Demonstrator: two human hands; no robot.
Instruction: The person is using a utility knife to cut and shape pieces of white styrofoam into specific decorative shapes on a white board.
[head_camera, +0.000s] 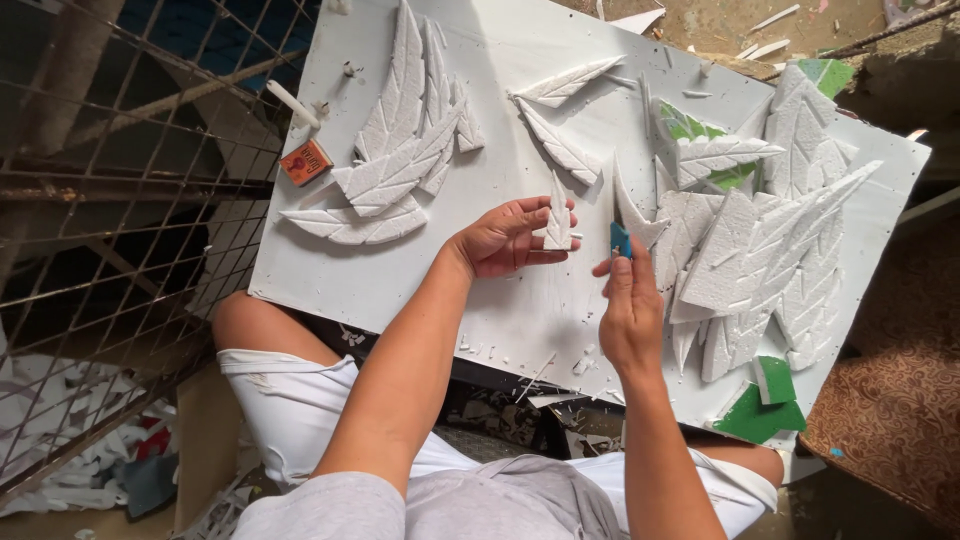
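A person sits with a big white board (500, 290) across their knees, and carved white foam leaves lie all over it. At the upper left of the board a fan of overlapping foam leaves (400, 150) is stacked, five or so by my count, though the overlaps make it hard to be sure. Two single foam leaves (560, 115) lie in a V at the upper middle. On the right a larger heap of leaf pieces (770, 240) spreads out, too tangled to count, with bits of green sheet (760, 410) showing at the lower right and again near the top of the heap. One small orange box (306, 161) sits at the board's left edge, with one white stick (292, 104) just above it. White shavings (530, 365) dot the near edge of the board. The left hand (505, 240), at the middle of the frame, is half closed: thumb and fingers pinch one small pointed foam leaf (558, 222), which stands point upward on the board. The right hand (630, 310), just to the right of it, is closed around a blue-handled cutter (621, 238), held upright with its tip near the small leaf's right edge; I cannot tell whether the blade touches the foam. A rusty wire grid (110, 230) fills the left of the frame.
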